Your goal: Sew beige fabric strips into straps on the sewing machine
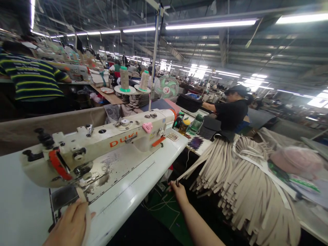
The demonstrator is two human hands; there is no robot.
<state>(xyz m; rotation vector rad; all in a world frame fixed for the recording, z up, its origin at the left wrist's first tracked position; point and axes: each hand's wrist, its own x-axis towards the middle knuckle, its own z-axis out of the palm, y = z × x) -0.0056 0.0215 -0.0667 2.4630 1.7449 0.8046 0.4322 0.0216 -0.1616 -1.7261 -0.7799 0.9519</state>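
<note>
Garment factory floor, fluorescent strips overhead. Worker's left hand point(69, 225) curled around pale strap point(85, 212) at near edge of white tabletop point(23, 208), just in front of sewing machine point(102, 143) needle end. Right hand point(177, 192) reaches beyond tabletop's right edge, fingertips pinched on one end of beige strip from large strip bundle point(243, 184) heaped to right. Bottles point(189, 124) at tabletop's far right corner. Thread cones point(133, 80) and fan point(167, 87) behind. Co-worker in black point(232, 111) seated beyond; striped-shirt person point(30, 78) far left.
</note>
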